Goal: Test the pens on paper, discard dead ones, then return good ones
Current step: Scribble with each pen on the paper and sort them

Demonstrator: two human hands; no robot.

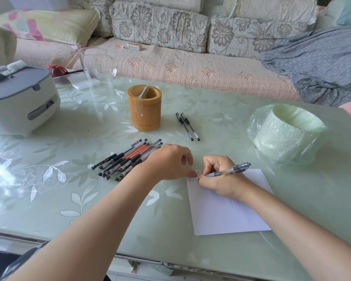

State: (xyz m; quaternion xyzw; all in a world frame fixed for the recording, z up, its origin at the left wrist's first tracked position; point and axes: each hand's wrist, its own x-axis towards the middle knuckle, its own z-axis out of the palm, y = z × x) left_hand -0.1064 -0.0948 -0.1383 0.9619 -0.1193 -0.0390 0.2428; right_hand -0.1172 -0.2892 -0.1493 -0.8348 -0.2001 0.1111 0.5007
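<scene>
On the white paper, at its top left corner, the right hand has its grip clamped on a clear pen, tip down among small written marks. The left hand, fingers loosely curled and holding nothing, pins that corner. Left of the paper lies a bundle of pens; two pens rest beyond it. Such a pen looks light, stiff and smooth, best pinched low on the barrel.
</scene>
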